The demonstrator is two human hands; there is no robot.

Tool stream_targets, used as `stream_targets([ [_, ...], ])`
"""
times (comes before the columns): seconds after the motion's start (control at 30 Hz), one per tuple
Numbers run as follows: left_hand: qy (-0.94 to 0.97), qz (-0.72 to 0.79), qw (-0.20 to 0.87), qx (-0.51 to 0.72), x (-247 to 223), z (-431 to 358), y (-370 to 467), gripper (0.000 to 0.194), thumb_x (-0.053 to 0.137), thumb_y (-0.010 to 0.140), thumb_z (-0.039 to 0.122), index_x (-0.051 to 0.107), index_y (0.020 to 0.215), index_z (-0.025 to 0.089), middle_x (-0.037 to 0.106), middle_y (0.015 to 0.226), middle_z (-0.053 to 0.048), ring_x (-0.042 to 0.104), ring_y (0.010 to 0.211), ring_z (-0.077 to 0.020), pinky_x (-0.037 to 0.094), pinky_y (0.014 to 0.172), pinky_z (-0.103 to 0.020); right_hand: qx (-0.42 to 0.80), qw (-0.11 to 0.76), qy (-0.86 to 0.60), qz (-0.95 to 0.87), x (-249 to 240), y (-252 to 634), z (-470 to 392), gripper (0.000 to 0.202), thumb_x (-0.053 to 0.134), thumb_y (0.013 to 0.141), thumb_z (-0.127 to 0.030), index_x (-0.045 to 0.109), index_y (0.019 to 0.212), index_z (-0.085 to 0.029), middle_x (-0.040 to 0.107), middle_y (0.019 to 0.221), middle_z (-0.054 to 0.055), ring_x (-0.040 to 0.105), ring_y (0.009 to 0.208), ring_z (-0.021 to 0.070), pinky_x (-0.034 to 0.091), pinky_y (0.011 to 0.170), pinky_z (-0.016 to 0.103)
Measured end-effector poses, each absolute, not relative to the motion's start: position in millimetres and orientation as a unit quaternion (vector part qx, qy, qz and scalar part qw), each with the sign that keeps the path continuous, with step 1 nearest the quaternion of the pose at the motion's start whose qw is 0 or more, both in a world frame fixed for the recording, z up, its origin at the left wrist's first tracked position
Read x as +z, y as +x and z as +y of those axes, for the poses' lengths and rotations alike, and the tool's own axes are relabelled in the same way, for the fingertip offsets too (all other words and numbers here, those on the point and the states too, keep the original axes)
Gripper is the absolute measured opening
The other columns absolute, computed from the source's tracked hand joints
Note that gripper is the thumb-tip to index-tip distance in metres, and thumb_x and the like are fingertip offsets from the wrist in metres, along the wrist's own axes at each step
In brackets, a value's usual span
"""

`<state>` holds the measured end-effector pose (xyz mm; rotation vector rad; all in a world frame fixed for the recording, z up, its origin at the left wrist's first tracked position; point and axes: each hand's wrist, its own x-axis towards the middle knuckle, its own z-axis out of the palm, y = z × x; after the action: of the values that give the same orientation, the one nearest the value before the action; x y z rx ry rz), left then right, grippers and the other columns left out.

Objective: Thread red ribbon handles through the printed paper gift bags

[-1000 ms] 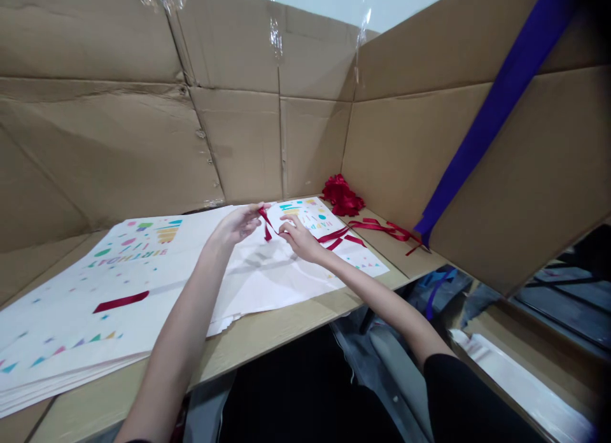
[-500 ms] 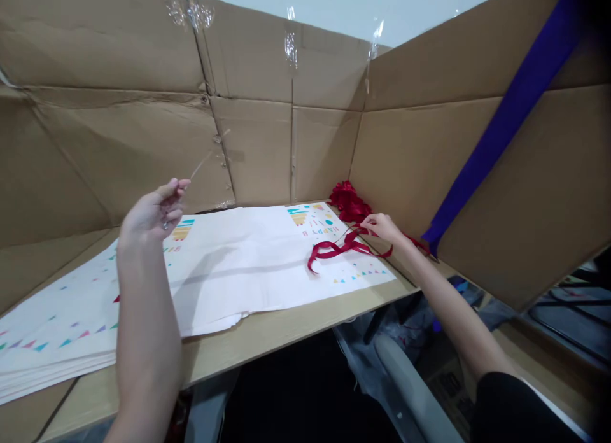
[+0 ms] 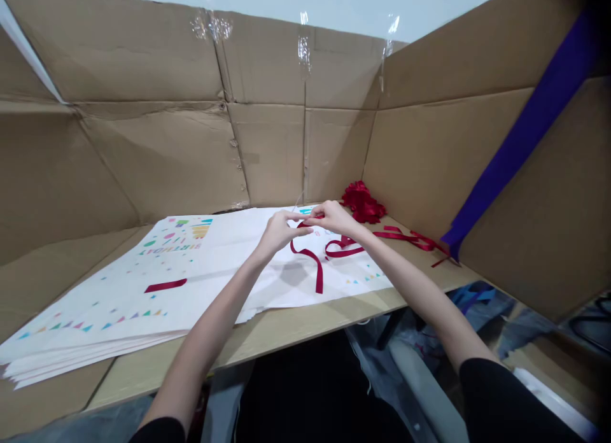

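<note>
"What's changing, nearest first?"

"Both forearms (image 3: 214,328) are coming in over the open front edge of the bench (image 3: 286,331), above its bare tan strip. Instead of spreading apart as half a second ago, left hand (image 3: 282,230) and right hand (image 3: 335,217) are now meeting above the white sheets (image 3: 224,258)."

"And the fingers?"

"The right ones are pinching a red ribbon (image 3: 317,272), its free end trailing toward the front edge. The left ones are narrowing around it; whether they're gripping, I can't tell."

"What else is the bench carrying?"

"A short strip (image 3: 165,286) is lying toward the left edge, and a looped ribbon (image 3: 344,253) is curling toward the right."

"Farther off?"

"A red bundle (image 3: 363,202) is filling the back right corner. Cardboard walls (image 3: 267,150) are bounding the back and right edges, a purple band (image 3: 519,132) slanting across the right one."
</note>
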<state>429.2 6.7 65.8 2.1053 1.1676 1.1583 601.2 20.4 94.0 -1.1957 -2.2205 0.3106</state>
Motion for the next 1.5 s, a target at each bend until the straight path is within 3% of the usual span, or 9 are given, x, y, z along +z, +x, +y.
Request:
stream_targets([
  [0.17,0.763,0.457,0.18,0.42,73.4,5.8,421.7,0.019,0.068,0.071,0.032,0.075,0.081,0.017,0.066,0.087,-0.006,0.056,0.087,-0.0198,0.04,0.077,-0.028,0.242,0.302,-0.405,-0.828,105.2,608.3,25.2,0.037,0.061,0.075,-0.048,0.064,0.064,-0.012,0.039,0.045,-0.005,0.031,0.045,0.0058,0.022,0.046,0.023],
  [0.4,0.739,0.405,0.423,0.333,93.8,-0.9,401.8,0.03,0.065,0.072,0.042,0.069,0.073,0.013,0.063,0.072,-0.003,0.045,0.055,-0.009,0.03,0.049,-0.022,0.283,0.297,-0.392,-0.824,126.8,627.2,26.6,0.035,0.066,0.072,-0.045,0.059,0.059,-0.014,0.033,0.046,-0.006,0.025,0.044,0.0045,0.017,0.044,0.023],
  [0.6,0.619,0.452,0.492,0.413,117.2,6.7,336.5,0.015,0.071,0.068,0.024,0.066,0.072,0.01,0.055,0.062,0.0,0.029,0.042,-0.0023,0.016,0.036,-0.018,0.328,0.26,-0.447,-0.79,131.9,693.3,46.9,0.036,0.071,0.068,-0.045,0.055,0.057,-0.014,0.032,0.046,-0.007,0.023,0.043,0.0041,0.015,0.043,0.024],
  [0.7,0.489,0.436,0.499,0.567,120.4,11.7,290.3,0.005,0.06,0.076,0.013,0.063,0.077,0.009,0.044,0.054,0.004,0.019,0.038,-0.001,0.009,0.031,-0.016,0.337,0.332,-0.494,-0.73,119.6,750.2,66.8,0.034,0.071,0.069,-0.044,0.056,0.062,-0.015,0.029,0.047,-0.007,0.022,0.043,0.0047,0.015,0.044,0.024],
  [0.8,0.36,0.413,0.432,0.716,116.6,12.1,251.2,0.011,0.05,0.081,0.004,0.059,0.078,0.009,0.047,0.057,0.004,0.025,0.039,-0.0011,0.012,0.03,-0.014,0.28,0.459,-0.549,-0.64,99.9,803.4,79.8,0.029,0.072,0.069,-0.04,0.058,0.067,-0.015,0.029,0.05,-0.008,0.023,0.045,0.0058,0.019,0.045,0.024],
  [1.0,0.322,0.421,0.402,0.746,113.2,9.9,242.4,0.009,0.055,0.077,0.003,0.062,0.08,0.009,0.05,0.057,0.003,0.03,0.041,-0.0021,0.014,0.031,-0.015,0.13,0.533,-0.652,-0.523,68.9,840.3,79.5,0.025,0.072,0.068,-0.036,0.064,0.074,-0.014,0.037,0.052,-0.005,0.027,0.049,0.008,0.024,0.049,0.027],
  [1.17,0.412,0.512,0.342,0.672,120.9,5.5,279.8,0.004,0.066,0.069,0.01,0.062,0.068,0.009,0.044,0.049,0.005,0.023,0.038,-0.0021,0.009,0.034,-0.018,0.341,0.299,-0.596,-0.663,54.6,812.6,76.7,0.03,0.076,0.061,-0.041,0.066,0.066,-0.013,0.048,0.053,-0.002,0.039,0.052,0.0091,0.032,0.052,0.025],
  [1.3,0.483,0.565,0.303,0.596,124.4,-1.5,298.5,0.013,0.073,0.062,0.02,0.066,0.068,0.011,0.042,0.046,0.005,0.024,0.04,-0.0032,0.012,0.036,-0.019,0.518,0.062,-0.445,-0.728,30.6,761.1,65.8,0.027,0.08,0.055,-0.034,0.071,0.07,-0.013,0.067,0.084,0.007,0.058,0.078,0.0145,0.045,0.073,0.023],
  [1.5,0.547,0.563,0.289,0.548,123.7,-6.0,304.0,0.021,0.074,0.059,0.023,0.074,0.078,0.015,0.058,0.06,0.001,0.038,0.052,-0.006,0.028,0.046,-0.017,0.668,-0.053,-0.36,-0.649,-8.3,698.8,30.3,0.032,0.082,0.053,-0.032,0.071,0.075,-0.012,0.061,0.119,0.013,0.065,0.084,0.0189,0.052,0.073,0.029],
])
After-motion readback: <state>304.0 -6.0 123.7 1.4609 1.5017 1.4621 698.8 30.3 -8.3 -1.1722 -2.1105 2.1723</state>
